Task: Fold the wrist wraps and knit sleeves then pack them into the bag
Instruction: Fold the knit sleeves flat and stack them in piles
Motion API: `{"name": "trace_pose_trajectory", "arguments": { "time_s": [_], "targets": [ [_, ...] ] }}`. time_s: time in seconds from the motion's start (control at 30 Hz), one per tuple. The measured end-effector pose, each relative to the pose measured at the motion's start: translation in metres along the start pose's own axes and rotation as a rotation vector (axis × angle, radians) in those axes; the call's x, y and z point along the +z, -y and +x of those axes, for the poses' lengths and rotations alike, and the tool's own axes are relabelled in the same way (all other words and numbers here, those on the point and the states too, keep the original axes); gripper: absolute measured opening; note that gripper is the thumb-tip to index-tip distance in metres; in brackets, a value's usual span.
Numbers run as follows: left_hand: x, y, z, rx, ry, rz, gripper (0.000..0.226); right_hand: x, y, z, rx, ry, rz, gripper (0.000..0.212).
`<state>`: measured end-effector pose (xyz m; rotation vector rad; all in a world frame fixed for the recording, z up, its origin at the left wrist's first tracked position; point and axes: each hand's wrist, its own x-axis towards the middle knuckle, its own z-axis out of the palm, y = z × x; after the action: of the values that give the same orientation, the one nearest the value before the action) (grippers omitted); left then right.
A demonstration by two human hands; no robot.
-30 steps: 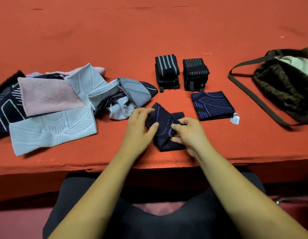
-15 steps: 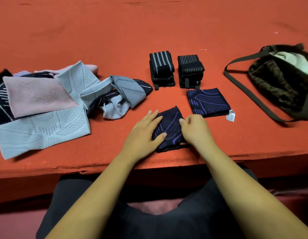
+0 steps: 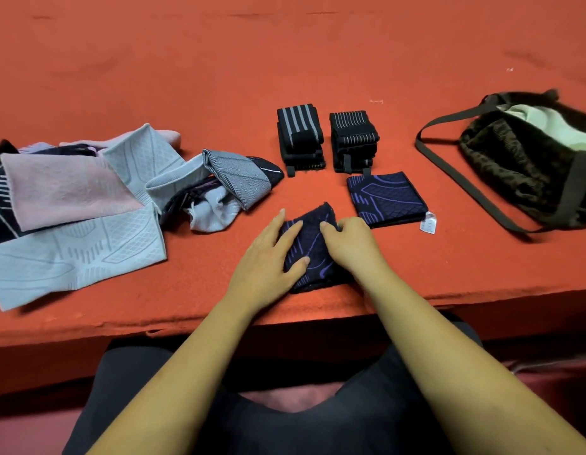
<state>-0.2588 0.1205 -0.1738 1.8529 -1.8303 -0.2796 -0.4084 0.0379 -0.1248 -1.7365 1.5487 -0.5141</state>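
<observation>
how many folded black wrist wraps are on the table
2. The wide-striped wrap sits beside the thin-striped wrap, mid-table, behind the folded navy sleeve. More could be hidden in the bag or pile.

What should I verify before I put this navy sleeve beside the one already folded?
1. Left hand lies flat on the navy sleeve: ok.
2. Right hand grip on it: cannot tell; fingers curl onto the cloth.
3. Fold square: not ok; it lies skewed, one corner pointing away.
4. Sleeve wholly on the table: ok, though near the edge.
5. Folded navy sleeve lies flat, apart: ok.
6. Brown furry bag open: ok; pale lining shows.
</observation>
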Motion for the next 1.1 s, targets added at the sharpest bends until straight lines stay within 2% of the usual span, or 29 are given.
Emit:
{"name": "trace_pose_trajectory", "arguments": {
  "time_s": [0.1, 0.17, 0.23, 0.3, 0.37, 0.43, 0.53, 0.67, 0.77, 0.87, 1.0, 1.1],
  "targets": [
    [-0.004, -0.006, 0.002, -0.111, -0.098, -0.303, 0.073, -0.007, 0.006, -0.008, -0.135, 0.035, 0.309, 0.039],
    [-0.009, -0.015, 0.009, -0.179, -0.208, -0.648, 0.07, -0.015, 0.009, -0.009, -0.148, 0.091, 0.618, 0.036],
    [-0.013, -0.028, 0.018, -0.264, -0.174, -1.017, 0.065, -0.025, 0.008, -0.004, -0.124, 0.094, 0.791, 0.039],
    [-0.012, -0.041, 0.029, -0.28, -0.117, -1.196, 0.062, -0.038, 0.005, 0.004, -0.139, -0.025, 0.679, 0.034],
    [-0.008, -0.051, 0.042, -0.265, -0.092, -1.257, 0.056, -0.054, -0.003, 0.014, -0.161, -0.163, 0.426, 0.042],
    [-0.003, -0.063, 0.057, -0.256, -0.081, -1.22, 0.046, -0.068, -0.014, 0.028, -0.142, -0.216, 0.322, 0.044],
    [0.008, -0.081, 0.083, -0.235, -0.08, -1.05, 0.034, -0.087, -0.029, 0.051, -0.095, -0.256, 0.349, 0.035],
    [0.029, -0.096, 0.115, -0.258, -0.113, -0.847, 0.033, -0.108, -0.04, 0.079, -0.053, -0.305, 0.241, 0.035],
    [0.045, -0.098, 0.131, -0.258, -0.098, -0.665, 0.033, -0.112, -0.051, 0.097, -0.058, -0.323, 0.148, 0.014],
    [0.057, -0.099, 0.134, -0.272, -0.083, -0.474, 0.039, -0.103, -0.06, 0.105, -0.063, -0.33, 0.033, 0.019],
    [0.064, -0.098, 0.135, -0.255, -0.067, -0.413, 0.043, -0.095, -0.064, 0.107, -0.157, -0.435, -0.089, 0.02],
    [0.062, -0.101, 0.135, -0.22, -0.058, -0.39, 0.044, -0.097, -0.07, 0.109, -0.133, -0.456, -0.155, 0.021]
  ]
}}
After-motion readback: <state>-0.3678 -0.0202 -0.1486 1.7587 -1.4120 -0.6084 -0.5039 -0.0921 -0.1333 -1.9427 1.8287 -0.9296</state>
